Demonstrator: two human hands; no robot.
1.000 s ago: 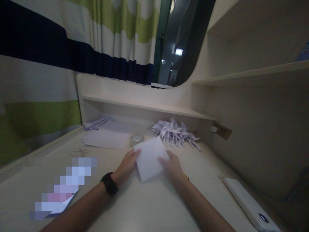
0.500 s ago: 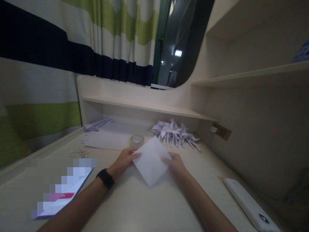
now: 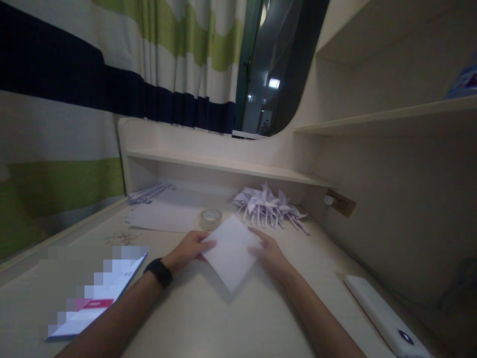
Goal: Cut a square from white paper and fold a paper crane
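Observation:
A square white paper sheet [image 3: 231,251] is held a little above the pale desk [image 3: 208,318], turned like a diamond with one corner toward me. My left hand [image 3: 188,251] grips its left corner, with a black wristband on that wrist. My right hand [image 3: 269,252] grips its right corner. Both hands sit at the middle of the desk.
A pile of folded white paper pinwheels [image 3: 269,205] lies behind the sheet, a roll of clear tape [image 3: 210,217] and flat white sheets [image 3: 164,216] to its left. A white power bank [image 3: 385,314] lies at the right, a blurred booklet [image 3: 99,298] at the left. Shelves rise behind.
The sheet has been rotated from a tilted rectangle to a diamond and lowered nearer the desk; both hands shifted slightly with it.

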